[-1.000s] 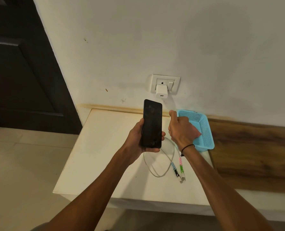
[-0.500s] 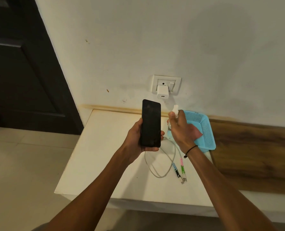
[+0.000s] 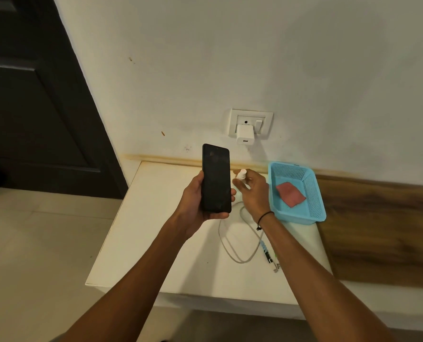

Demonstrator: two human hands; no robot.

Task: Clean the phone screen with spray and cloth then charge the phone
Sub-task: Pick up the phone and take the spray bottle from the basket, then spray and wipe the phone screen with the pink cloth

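Phone (image 3: 216,178) stands upright, clamped in left hand (image 3: 193,196); right hand (image 3: 252,191), just right of it, grips spray bottle (image 3: 241,176) pointed toward screen.

Your right hand (image 3: 251,191) covers nearly all of the spray bottle (image 3: 241,174), leaving only its white top showing just beside the phone (image 3: 216,178). The phone's lower edge hides where the cable (image 3: 232,245) runs behind it, and your right forearm crosses the cable's coloured plug ends (image 3: 269,257), which are too small to tell apart. The phone's dark screen shows faint marks you cannot identify.
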